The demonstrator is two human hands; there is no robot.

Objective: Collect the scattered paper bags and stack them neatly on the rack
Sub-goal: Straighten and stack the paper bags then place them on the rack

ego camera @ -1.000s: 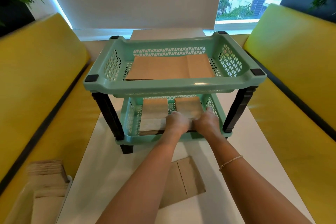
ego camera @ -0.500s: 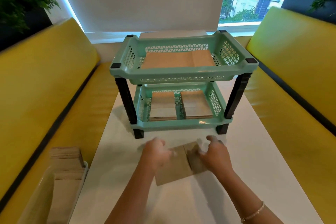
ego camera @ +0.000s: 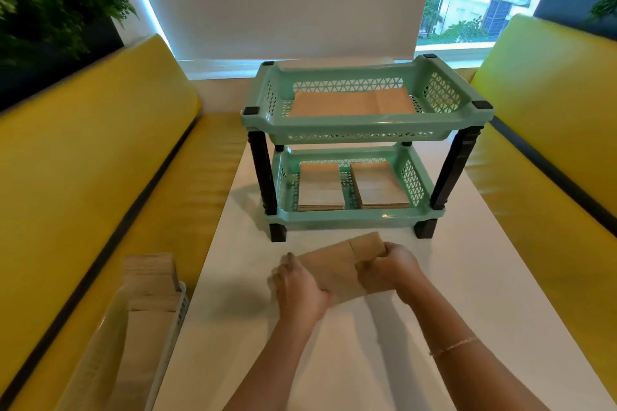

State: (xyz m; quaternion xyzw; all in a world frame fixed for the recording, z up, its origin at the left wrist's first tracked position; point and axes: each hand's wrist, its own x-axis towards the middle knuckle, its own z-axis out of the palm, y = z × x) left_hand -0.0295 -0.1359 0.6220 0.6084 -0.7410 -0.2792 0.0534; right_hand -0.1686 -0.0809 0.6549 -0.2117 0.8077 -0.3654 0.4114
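Since half a second ago, paper bag (ego camera: 337,269) on the table (ego camera: 467,310) has been gripped from both ends: left hand (ego camera: 300,290) fingers curled on its near-left edge, right hand (ego camera: 387,267) fingers pinching its right end. It is held just in front of the rack (ego camera: 367,125), whose shelves are already loaded with bags.

Both hands' fingers (ego camera: 367,269) partly cover the paper bag (ego camera: 337,264).
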